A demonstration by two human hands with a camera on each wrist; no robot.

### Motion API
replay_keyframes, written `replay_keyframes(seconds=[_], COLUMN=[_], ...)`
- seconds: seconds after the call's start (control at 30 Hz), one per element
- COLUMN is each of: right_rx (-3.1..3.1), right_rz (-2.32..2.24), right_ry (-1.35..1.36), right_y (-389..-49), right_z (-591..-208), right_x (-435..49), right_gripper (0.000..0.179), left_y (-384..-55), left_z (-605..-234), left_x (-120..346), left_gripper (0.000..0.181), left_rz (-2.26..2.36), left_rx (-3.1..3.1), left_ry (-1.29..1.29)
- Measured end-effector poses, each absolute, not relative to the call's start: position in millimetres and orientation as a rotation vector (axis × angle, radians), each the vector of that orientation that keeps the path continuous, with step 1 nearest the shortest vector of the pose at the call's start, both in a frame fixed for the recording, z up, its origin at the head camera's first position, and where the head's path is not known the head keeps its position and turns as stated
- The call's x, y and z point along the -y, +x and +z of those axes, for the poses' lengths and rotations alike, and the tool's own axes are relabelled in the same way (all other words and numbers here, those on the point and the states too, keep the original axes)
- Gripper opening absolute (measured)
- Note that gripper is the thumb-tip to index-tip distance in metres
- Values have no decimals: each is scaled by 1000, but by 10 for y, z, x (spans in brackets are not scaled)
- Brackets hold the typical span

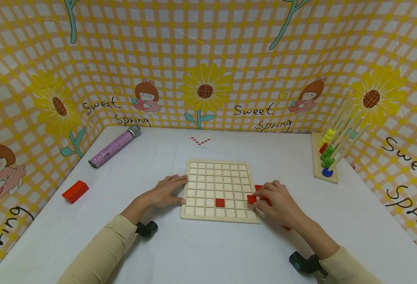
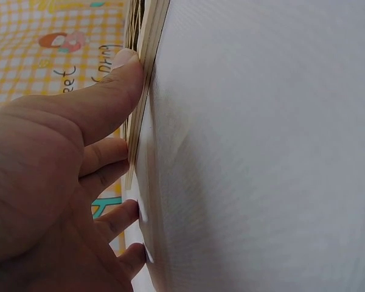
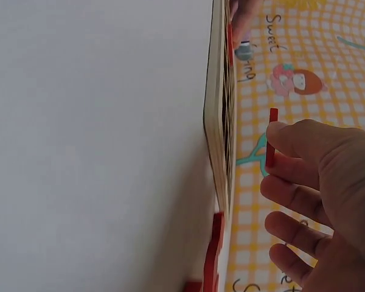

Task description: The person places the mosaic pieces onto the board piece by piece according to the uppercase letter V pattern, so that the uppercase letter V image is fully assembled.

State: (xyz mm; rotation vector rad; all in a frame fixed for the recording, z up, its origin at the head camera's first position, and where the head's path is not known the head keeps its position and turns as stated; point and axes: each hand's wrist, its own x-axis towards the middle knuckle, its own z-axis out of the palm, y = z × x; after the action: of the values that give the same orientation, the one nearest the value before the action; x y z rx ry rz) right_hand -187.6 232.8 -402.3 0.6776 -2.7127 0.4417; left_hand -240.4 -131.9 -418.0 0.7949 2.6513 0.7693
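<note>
A square wooden grid board [image 1: 208,185] lies on the white table, with one red tile [image 1: 220,202] set in a cell near its front. My left hand [image 1: 166,191] rests against the board's left edge, thumb and fingers touching it; in the left wrist view the thumb [image 2: 112,91] presses on the board's side. Between thumb and forefinger my right hand [image 1: 277,200] pinches a thin red square tile [image 3: 271,139], held just above the board's right edge. More red tiles [image 1: 258,187] lie on the table beside the board, partly hidden under the right hand.
Behind the board lies a small pattern card [image 1: 199,141] with red squares. A glittery pink microphone [image 1: 114,148] and a red block [image 1: 75,191] are on the left. At the right back stands a wooden peg stand [image 1: 324,157] with coloured beads. Checked cloth surrounds the table.
</note>
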Motion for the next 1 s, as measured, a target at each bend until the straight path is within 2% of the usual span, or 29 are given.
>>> replay_keyframes(seconds=[1.0], right_rx=[2776], right_rz=[414], right_ry=[747], right_y=[-2150], right_z=[-4067], right_x=[-1479], right_gripper=[20], left_y=[-2382], left_z=[-4167], left_x=[1298], left_gripper=[73], left_rz=[768], left_rx=[-2666], left_ry=[758])
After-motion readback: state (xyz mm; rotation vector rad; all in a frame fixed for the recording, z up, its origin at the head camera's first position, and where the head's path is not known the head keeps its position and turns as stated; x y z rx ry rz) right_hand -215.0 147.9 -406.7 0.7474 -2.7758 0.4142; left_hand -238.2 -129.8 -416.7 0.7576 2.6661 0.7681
